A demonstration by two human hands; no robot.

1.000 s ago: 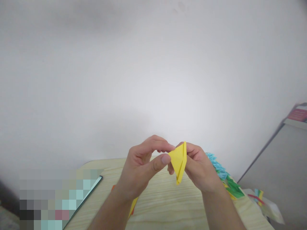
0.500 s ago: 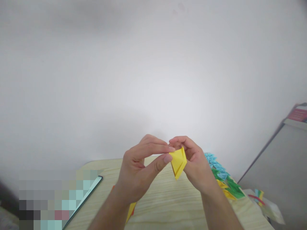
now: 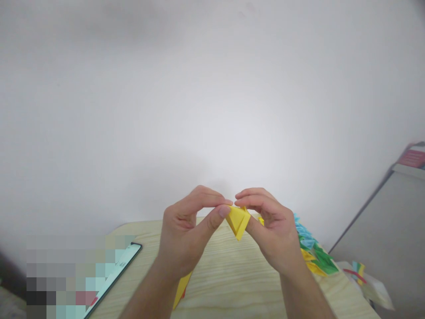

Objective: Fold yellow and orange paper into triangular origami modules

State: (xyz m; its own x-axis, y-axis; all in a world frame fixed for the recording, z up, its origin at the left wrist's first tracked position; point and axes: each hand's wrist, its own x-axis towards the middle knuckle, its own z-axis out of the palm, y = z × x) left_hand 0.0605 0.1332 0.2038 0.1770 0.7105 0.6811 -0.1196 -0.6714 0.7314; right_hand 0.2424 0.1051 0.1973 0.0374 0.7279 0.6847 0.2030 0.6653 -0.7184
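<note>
A small piece of folded yellow paper is held up above the wooden table, its point facing down. My left hand pinches its upper left corner between thumb and fingertips. At the other side, my right hand has its thumb against the paper's right edge, with the index finger bent over the top. Part of that right-hand grip is hidden behind the folds. Below my left forearm lies some yellow and red paper, partly covered by the arm.
Folded pieces in blue, green and yellow lie along the table's right side. A device with a lit screen, partly pixelated, is at left. A clear bag or container stands off the right edge. A white wall rises behind.
The yellow paper and my left hand have shifted slightly left. The paper has turned a little, and my right hand's thumb and index finger now sit at its right edge.
</note>
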